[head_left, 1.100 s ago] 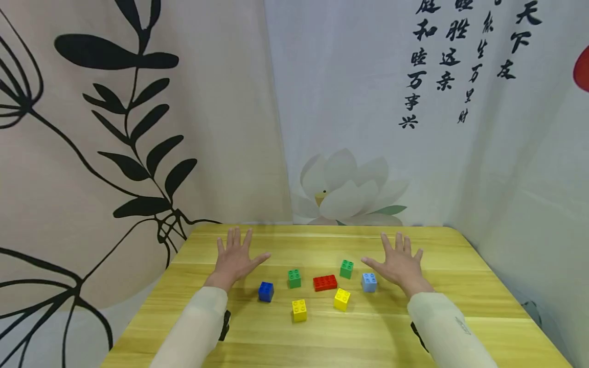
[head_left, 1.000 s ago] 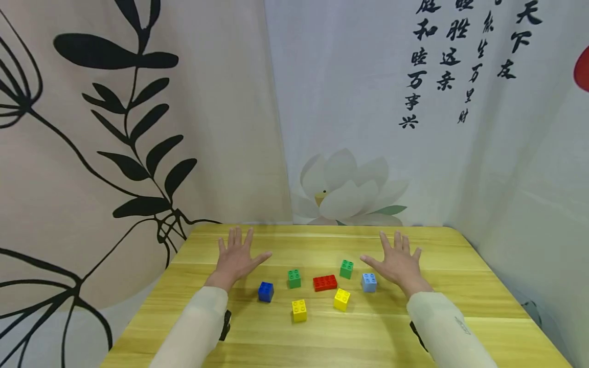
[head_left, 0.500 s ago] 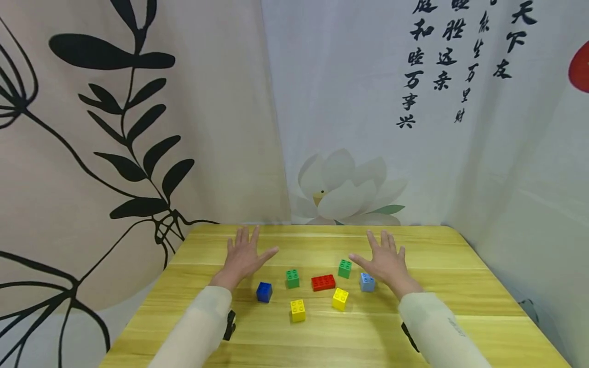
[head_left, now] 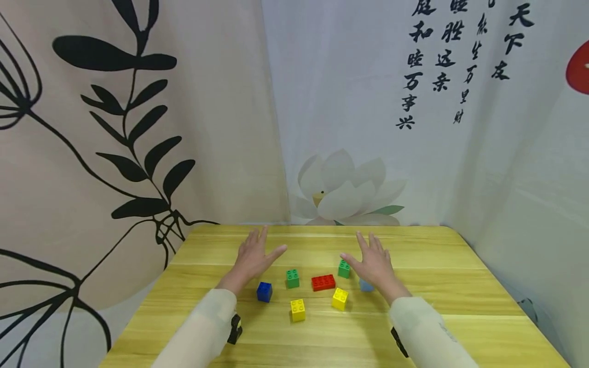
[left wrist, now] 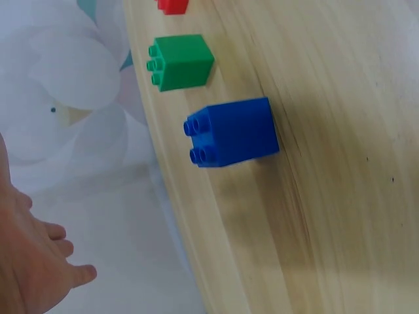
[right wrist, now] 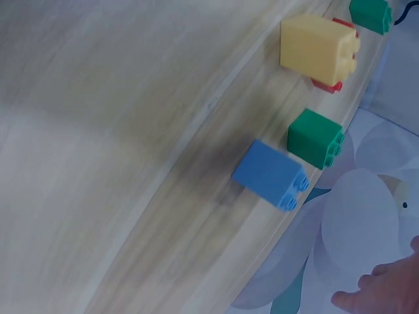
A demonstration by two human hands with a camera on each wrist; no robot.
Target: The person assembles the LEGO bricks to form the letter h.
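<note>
Both hands hover over the table with fingers spread, holding nothing. My left hand (head_left: 254, 258) is nearest the dark blue brick (head_left: 264, 292) and the left green brick (head_left: 292, 278). My right hand (head_left: 375, 265) partly covers the light blue brick (head_left: 366, 285), and its thumb overlaps the right green brick (head_left: 343, 269) in the head view. Between the hands lies a longer red brick (head_left: 323, 282). Closer to me are two yellow bricks, the left one (head_left: 297, 310) and the right one (head_left: 340, 299). In the left wrist view the dark blue brick (left wrist: 237, 133) stands apart from the hand.
The bricks stand on a wood-grain table (head_left: 285, 347). Behind it hangs a cloth (head_left: 221, 128) with printed plants and a lotus. Written characters run down the right-hand cloth (head_left: 359, 76). Each wrist wears a black strap below the sleeve cuff.
Both hands have moved inward toward each other, the left to the right and the right to the left. The right hand now partly hides the light blue brick. The bricks have not moved.
</note>
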